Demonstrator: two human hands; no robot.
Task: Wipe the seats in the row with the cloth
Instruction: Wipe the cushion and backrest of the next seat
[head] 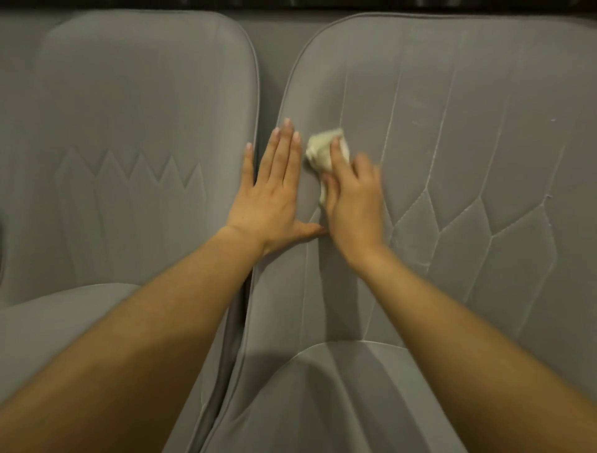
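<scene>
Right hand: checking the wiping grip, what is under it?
A crumpled pale cloth shows under the right hand, against the right seat backrest. The cloth's remainder and the fabric beneath are hidden by the hand.

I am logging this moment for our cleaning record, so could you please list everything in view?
left seat: one, grey, left half of the view, zigzag stitching on its backrest.
right seat: one, grey, right half of the view, pale stitched lines on its backrest.
cloth: one, pale cream, crumpled, against the right seat's backrest near its left edge.
dark strip: one, black, along the top edge; what it is cannot be told.
left hand: one, flat with straight fingers on the right seat's left edge, just left of the cloth.
right hand: one, blurred, holds the cloth against the right seat.
</scene>
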